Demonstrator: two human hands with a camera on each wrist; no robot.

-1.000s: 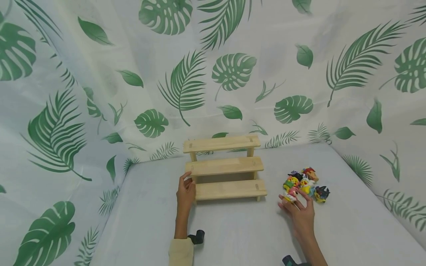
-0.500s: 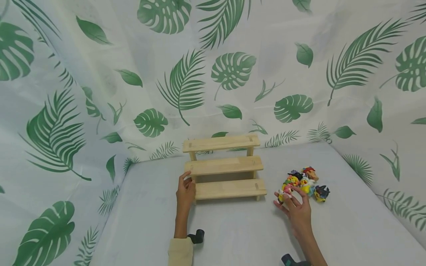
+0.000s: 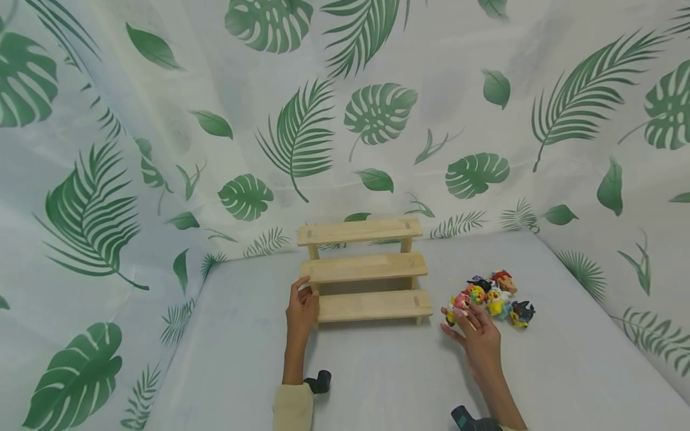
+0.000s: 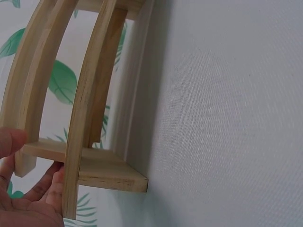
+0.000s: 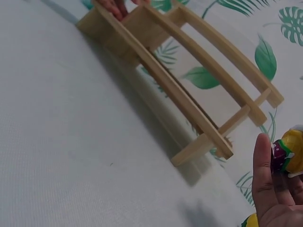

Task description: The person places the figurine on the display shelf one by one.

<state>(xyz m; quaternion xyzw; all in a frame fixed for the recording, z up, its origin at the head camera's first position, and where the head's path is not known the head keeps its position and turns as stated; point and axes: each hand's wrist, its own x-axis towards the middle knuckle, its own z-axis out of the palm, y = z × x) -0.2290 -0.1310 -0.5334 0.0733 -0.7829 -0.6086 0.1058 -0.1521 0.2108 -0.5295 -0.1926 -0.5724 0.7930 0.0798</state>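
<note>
A pale wooden three-tier stand is upright on the white surface. At its left end my left hand grips the frame; in the left wrist view, the thumb and fingers lie on either side of the wood. To the stand's right, my right hand pinches a small toy figurine, pink, yellow and white. Up close, the figurine shows yellow, green and purple parts; the frame edge cuts off some of it. Several more colourful figurines lie in a cluster just beyond my right hand.
White fabric with green leaf prints hangs behind the stand and along both sides. A black figurine lies at the cluster's right edge. White surface stretches between my forearms.
My right hand has drawn the pink and yellow figurine out of the cluster, slightly leftward toward the stand. My left hand has stayed at the stand's left end.
</note>
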